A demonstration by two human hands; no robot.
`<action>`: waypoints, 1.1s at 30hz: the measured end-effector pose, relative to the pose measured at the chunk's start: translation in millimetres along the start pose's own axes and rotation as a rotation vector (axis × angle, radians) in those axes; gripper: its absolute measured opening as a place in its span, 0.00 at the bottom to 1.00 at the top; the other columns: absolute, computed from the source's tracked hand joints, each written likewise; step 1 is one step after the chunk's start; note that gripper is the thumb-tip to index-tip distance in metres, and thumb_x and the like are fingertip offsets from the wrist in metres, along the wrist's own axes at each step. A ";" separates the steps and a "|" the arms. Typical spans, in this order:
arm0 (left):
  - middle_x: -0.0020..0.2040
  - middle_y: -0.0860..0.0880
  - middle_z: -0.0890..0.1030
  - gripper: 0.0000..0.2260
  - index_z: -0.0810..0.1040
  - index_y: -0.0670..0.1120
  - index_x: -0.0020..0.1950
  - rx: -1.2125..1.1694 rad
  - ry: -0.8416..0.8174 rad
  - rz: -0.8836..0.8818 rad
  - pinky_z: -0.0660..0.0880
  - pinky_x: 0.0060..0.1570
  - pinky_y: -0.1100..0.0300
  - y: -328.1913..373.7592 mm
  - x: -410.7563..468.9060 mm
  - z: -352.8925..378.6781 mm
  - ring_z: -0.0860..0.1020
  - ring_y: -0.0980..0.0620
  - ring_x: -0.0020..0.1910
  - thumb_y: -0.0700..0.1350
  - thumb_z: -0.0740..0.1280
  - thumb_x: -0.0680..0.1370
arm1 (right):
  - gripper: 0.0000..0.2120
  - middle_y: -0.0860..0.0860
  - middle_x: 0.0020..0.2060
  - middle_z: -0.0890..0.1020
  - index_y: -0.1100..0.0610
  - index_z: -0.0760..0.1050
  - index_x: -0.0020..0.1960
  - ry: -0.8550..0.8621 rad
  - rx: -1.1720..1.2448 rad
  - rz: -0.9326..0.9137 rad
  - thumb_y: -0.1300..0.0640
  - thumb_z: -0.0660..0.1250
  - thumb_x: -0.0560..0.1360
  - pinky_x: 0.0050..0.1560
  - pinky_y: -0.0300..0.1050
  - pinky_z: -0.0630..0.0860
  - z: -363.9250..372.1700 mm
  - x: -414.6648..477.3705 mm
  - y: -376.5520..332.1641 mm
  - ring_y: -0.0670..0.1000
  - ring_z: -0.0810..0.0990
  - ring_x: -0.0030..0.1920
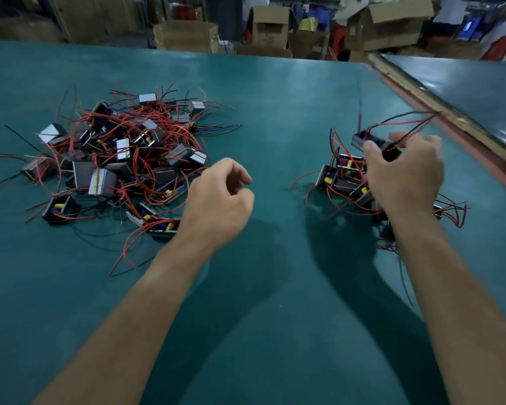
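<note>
A big tangled pile of small transformers (120, 153) with red and black wires lies on the left of the green table (275, 118). A smaller group of transformers (343, 178) sits on the right. My right hand (403, 173) hovers above that group and grips one transformer (362, 140), its red and black wires trailing up to the right. My left hand (219, 200) floats over the table at the big pile's right edge, fingers loosely curled, holding nothing.
A wooden strip (438, 109) marks the table's right edge, with a second dark table (473, 92) beyond it. Cardboard boxes (187, 35) stand behind the far edge. Bare green surface stretches between the two piles.
</note>
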State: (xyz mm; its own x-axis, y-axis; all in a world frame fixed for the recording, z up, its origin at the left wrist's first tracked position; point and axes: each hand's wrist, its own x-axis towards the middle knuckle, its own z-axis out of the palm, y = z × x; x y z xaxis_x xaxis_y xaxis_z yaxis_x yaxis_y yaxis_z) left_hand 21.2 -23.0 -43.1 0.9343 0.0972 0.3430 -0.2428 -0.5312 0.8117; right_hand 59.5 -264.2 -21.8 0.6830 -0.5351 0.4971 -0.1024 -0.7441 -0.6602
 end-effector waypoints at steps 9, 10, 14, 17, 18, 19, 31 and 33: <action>0.32 0.55 0.73 0.07 0.69 0.52 0.43 -0.028 0.123 -0.179 0.68 0.33 0.59 -10.0 9.7 -3.4 0.71 0.56 0.30 0.42 0.65 0.71 | 0.34 0.61 0.66 0.73 0.65 0.66 0.72 -0.014 0.145 -0.298 0.52 0.67 0.70 0.72 0.51 0.61 1.3 -28.4 -22.6 0.61 0.68 0.68; 0.31 0.55 0.72 0.09 0.68 0.53 0.46 -0.064 0.136 -0.227 0.70 0.35 0.57 -11.5 10.8 -4.0 0.72 0.54 0.31 0.44 0.66 0.71 | 0.31 0.60 0.63 0.75 0.65 0.69 0.70 -0.033 0.169 -0.343 0.52 0.67 0.70 0.70 0.51 0.63 2.4 -34.0 -26.0 0.60 0.70 0.66; 0.41 0.49 0.76 0.23 0.58 0.54 0.58 -0.198 0.143 -0.324 0.73 0.38 0.53 -12.1 12.4 -6.6 0.75 0.48 0.36 0.47 0.68 0.70 | 0.17 0.56 0.51 0.82 0.63 0.79 0.57 -0.137 0.303 -0.490 0.56 0.67 0.70 0.59 0.50 0.74 5.4 -51.2 -37.1 0.57 0.79 0.53; 0.47 0.47 0.76 0.30 0.55 0.48 0.66 -0.295 0.191 -0.444 0.76 0.34 0.56 -9.8 16.2 -9.0 0.77 0.48 0.39 0.45 0.69 0.72 | 0.08 0.50 0.40 0.84 0.59 0.82 0.47 -0.276 0.360 -0.559 0.58 0.67 0.70 0.50 0.48 0.78 8.5 -65.0 -42.3 0.51 0.82 0.41; 0.46 0.47 0.75 0.30 0.56 0.43 0.68 -0.342 0.184 -0.513 0.74 0.29 0.59 -8.8 17.4 -10.7 0.77 0.50 0.36 0.45 0.69 0.73 | 0.07 0.49 0.38 0.84 0.59 0.82 0.45 -0.312 0.359 -0.574 0.58 0.67 0.70 0.48 0.46 0.78 9.8 -69.4 -43.6 0.50 0.81 0.39; 0.47 0.46 0.75 0.28 0.60 0.39 0.68 -0.386 0.154 -0.582 0.73 0.26 0.61 -8.3 18.0 -12.8 0.77 0.50 0.33 0.45 0.69 0.74 | 0.07 0.48 0.36 0.84 0.57 0.82 0.44 -0.344 0.357 -0.579 0.58 0.67 0.70 0.47 0.45 0.78 10.6 -72.6 -44.1 0.48 0.81 0.38; 0.32 0.50 0.84 0.05 0.76 0.43 0.45 -0.436 -0.058 -0.594 0.66 0.21 0.69 -2.7 12.5 -16.5 0.75 0.56 0.22 0.38 0.63 0.80 | 0.05 0.45 0.33 0.82 0.50 0.82 0.45 -0.982 0.148 -0.581 0.55 0.67 0.74 0.46 0.45 0.77 9.9 -82.1 -47.7 0.49 0.79 0.38; 0.32 0.51 0.84 0.07 0.76 0.44 0.44 -0.421 -0.117 -0.525 0.66 0.21 0.69 2.4 8.4 -14.7 0.75 0.57 0.21 0.38 0.63 0.80 | 0.05 0.43 0.29 0.77 0.50 0.82 0.45 -0.996 0.115 -0.576 0.55 0.68 0.75 0.42 0.42 0.72 9.9 -83.0 -47.2 0.47 0.74 0.34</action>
State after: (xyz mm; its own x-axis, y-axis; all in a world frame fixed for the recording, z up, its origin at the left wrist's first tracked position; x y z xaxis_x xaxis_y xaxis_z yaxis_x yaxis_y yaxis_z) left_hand 24.6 -11.2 -31.4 0.9722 0.1487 -0.1806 0.1917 -0.0640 0.9794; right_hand 14.8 -180.7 -37.4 0.8800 0.4619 0.1110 0.4409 -0.7072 -0.5527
